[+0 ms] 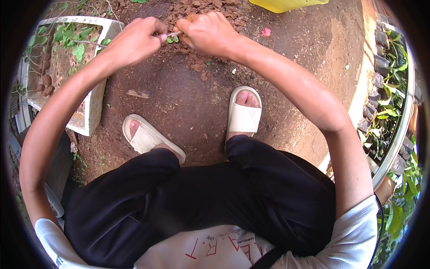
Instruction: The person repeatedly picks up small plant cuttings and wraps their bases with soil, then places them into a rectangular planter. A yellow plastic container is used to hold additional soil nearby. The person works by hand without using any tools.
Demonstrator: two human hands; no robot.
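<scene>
My left hand [139, 41] and my right hand [209, 33] are held out in front of me, a short gap apart. A thin, pale stem-like piece [174, 34] spans that gap, pinched at each end by my fingers. Its far ends are hidden in my hands. Small green leaves [172, 39] show just below it; whether they are attached or lie on the soil cannot be told. Soil stains the fingers of my right hand. Behind and beneath both hands lies a heap of loose, clumpy reddish soil [215, 6].
On the left stands a white rectangular planter [95, 111] with soil and leafy stems [79, 40]. A yellow plastic container [285, 5] is at the top edge. Seedlings in black bags [381, 67] line the right side. A pink flower [266, 32] lies on the ground near my sandals [245, 117].
</scene>
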